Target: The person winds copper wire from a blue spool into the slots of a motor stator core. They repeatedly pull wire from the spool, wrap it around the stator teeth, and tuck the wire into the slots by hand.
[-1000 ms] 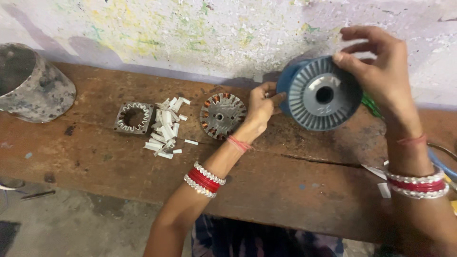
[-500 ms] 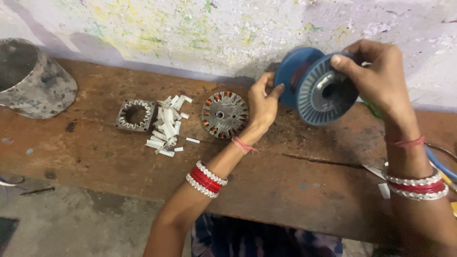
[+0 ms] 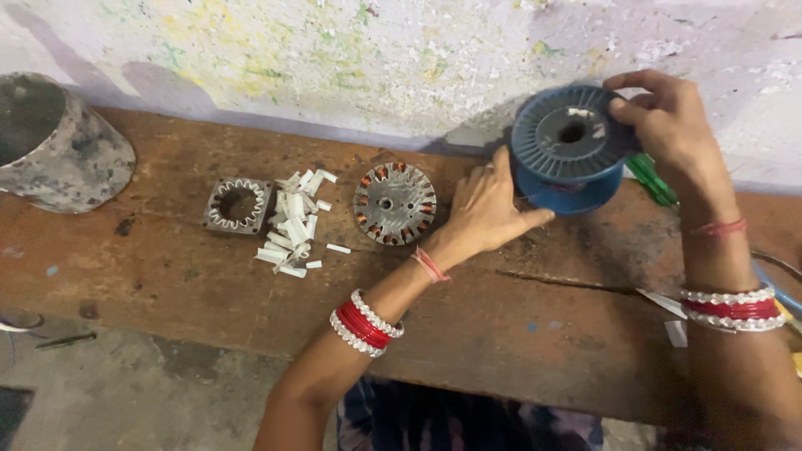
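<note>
While the right hand (image 3: 668,125) clamps the rim of a blue wire spool (image 3: 572,146) tilted at the far right of the wooden worktop (image 3: 192,276), the left hand (image 3: 489,209) rests just beside it, fingers spread, touching its lower edge; left of that hand lies a round wound stator (image 3: 394,203); farther left, white paper slips (image 3: 294,224), a square metal core (image 3: 238,205).

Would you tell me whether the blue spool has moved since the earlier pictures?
Yes. The blue spool, held by the right hand, has tipped from facing the camera to lie flatter, and now sits lower, nearer the wooden bench, judged against the round stator.
</note>
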